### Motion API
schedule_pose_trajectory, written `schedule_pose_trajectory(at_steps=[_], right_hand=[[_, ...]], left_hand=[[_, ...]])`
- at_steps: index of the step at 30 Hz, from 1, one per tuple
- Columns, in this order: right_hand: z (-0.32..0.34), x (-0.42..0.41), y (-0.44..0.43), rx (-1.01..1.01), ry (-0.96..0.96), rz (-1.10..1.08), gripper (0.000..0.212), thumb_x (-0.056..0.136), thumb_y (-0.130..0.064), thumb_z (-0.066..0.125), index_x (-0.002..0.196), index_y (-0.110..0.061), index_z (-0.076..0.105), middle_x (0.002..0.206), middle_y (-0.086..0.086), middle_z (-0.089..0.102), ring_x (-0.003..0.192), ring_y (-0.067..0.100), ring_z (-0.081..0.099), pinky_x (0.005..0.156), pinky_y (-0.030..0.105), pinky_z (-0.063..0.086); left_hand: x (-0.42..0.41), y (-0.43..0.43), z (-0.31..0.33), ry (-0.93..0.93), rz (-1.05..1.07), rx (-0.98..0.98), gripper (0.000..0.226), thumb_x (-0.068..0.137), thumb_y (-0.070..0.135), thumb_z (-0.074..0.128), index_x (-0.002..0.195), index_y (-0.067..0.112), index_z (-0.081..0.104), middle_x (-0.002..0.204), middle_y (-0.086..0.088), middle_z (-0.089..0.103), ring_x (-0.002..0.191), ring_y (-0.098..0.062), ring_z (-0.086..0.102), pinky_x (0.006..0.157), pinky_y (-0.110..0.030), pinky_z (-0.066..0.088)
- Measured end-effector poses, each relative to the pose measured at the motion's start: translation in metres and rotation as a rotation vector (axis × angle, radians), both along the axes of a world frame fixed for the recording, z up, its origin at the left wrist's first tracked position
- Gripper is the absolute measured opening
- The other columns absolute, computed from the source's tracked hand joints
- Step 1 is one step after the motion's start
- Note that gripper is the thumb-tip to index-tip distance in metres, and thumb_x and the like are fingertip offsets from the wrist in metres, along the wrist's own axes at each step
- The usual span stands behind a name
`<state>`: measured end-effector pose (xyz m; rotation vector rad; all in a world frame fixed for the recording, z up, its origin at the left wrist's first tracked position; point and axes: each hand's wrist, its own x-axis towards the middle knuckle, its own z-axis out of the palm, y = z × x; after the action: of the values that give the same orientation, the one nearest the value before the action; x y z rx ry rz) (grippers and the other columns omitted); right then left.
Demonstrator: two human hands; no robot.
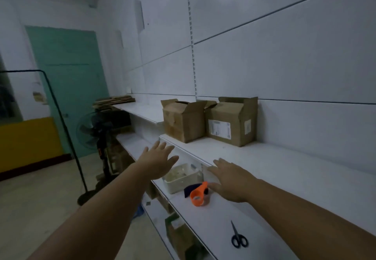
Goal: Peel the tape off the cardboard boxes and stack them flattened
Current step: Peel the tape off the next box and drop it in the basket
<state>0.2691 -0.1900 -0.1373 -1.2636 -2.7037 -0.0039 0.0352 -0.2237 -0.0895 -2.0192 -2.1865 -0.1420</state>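
Head view: the left hand (158, 161) and right hand (230, 180) reach out, spread and empty, toward two boxes (183, 121) standing at the shelf (274, 158) left end, where a lopsided tug might tip one off.

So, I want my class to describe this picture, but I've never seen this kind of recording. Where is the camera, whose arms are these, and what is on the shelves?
There is no machine here. The single camera sits on a person's head and looks forward and down, so the two bare arms are that person's own. The left hand and right hand are both open, stretched forward and holding nothing. On the upper shelf stand two cardboard boxes with raised flaps: a plain box and a labelled box. On the lower shelf lie an orange tape dispenser, scissors and a white tub. Some flattened cardboard is stacked at the far end.
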Motion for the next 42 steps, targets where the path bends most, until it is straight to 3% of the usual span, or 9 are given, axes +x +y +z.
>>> schedule_pose_trajectory(at_steps=[6,9,12,20,23,29,33,37,42], right_hand=[[0.006,0.006,0.063,0.068,0.035,-0.128,0.058,0.094,-0.052,0.033,0.145,-0.025,0.025,0.156,0.003,0.021,0.143,0.02,0.016,0.114,0.037,0.017],[0.013,0.029,0.092,0.158,0.173,-0.285,0.052,0.093,-0.051,0.036,0.137,-0.023,0.036,0.137,0.006,0.049,0.12,0.024,0.047,0.091,0.034,0.041],[0.026,0.045,0.133,0.162,0.398,-0.486,0.047,0.094,-0.047,0.038,0.131,-0.018,0.036,0.114,0.01,0.062,0.095,0.028,0.058,0.07,0.032,0.045],[0.022,0.031,0.193,0.151,0.588,-0.616,0.054,0.089,-0.046,0.051,0.131,-0.019,0.03,0.126,0.01,0.056,0.105,0.03,0.058,0.077,0.035,0.048],[0.011,0.022,0.206,0.038,0.751,-0.657,0.069,0.087,-0.046,0.056,0.143,-0.021,0.023,0.136,0.007,0.051,0.115,0.03,0.056,0.089,0.038,0.049],[-0.022,0.016,0.212,0.041,0.831,-0.682,0.064,0.087,-0.048,0.055,0.141,-0.023,0.031,0.137,0.001,0.051,0.118,0.022,0.053,0.094,0.04,0.047],[-0.023,0.024,0.21,0.132,0.951,-0.783,0.052,0.086,-0.048,0.056,0.132,-0.029,0.041,0.118,-0.014,0.058,0.097,0.003,0.058,0.077,0.022,0.047],[-0.015,0.04,0.198,0.325,1.009,-0.873,0.042,0.087,-0.048,0.054,0.125,-0.032,0.046,0.102,-0.019,0.058,0.088,-0.004,0.057,0.07,0.019,0.045],[-0.003,0.049,0.188,0.436,1.177,-0.86,0.035,0.091,-0.044,0.046,0.124,-0.032,0.048,0.099,-0.022,0.06,0.082,-0.015,0.06,0.062,0.005,0.046]], left_hand=[[-0.007,0.09,-0.012,-0.042,-0.151,-0.023,0.06,0.094,0.055,0.026,0.147,0.026,0.02,0.158,-0.002,0.014,0.145,-0.021,0.003,0.117,-0.047,0.008],[-0.002,0.116,-0.003,-0.083,-0.222,-0.003,0.06,0.094,0.052,0.033,0.146,0.022,0.023,0.155,-0.004,0.023,0.143,-0.023,0.016,0.114,-0.043,0.022],[0.006,0.146,0.007,-0.208,-0.328,0.049,0.051,0.094,0.045,0.039,0.14,0.024,0.029,0.146,-0.007,0.038,0.133,-0.026,0.034,0.097,-0.036,0.033],[0.027,0.244,-0.008,-0.59,-0.501,-0.055,0.063,0.089,0.035,0.053,0.142,0.032,0.02,0.131,-0.001,0.052,0.112,-0.017,0.055,0.089,-0.028,0.048],[0.038,0.28,-0.024,-0.875,-0.421,-0.124,0.079,0.087,0.029,0.059,0.148,0.02,0.008,0.137,-0.006,0.046,0.122,-0.024,0.048,0.095,-0.032,0.044],[0.061,0.324,-0.05,-1.467,-0.079,0.068,0.061,0.087,0.012,0.058,0.141,0.007,0.03,0.136,-0.017,0.047,0.123,-0.035,0.047,0.103,-0.044,0.04],[0.066,0.335,-0.065,-1.484,-0.136,0.104,0.053,0.087,0.014,0.055,0.137,0.015,0.039,0.136,-0.009,0.048,0.123,-0.03,0.048,0.102,-0.047,0.04],[0.071,0.334,-0.069,-1.487,-0.296,0.095,0.016,0.084,0.012,0.057,0.099,0.016,0.057,0.096,-0.001,0.06,0.091,-0.021,0.06,0.08,-0.036,0.051],[0.076,0.324,-0.067,-1.576,-0.62,-0.012,0.042,0.076,0.006,0.069,0.1,0.032,0.045,0.098,0.013,0.058,0.084,0.001,0.059,0.061,-0.011,0.046]])
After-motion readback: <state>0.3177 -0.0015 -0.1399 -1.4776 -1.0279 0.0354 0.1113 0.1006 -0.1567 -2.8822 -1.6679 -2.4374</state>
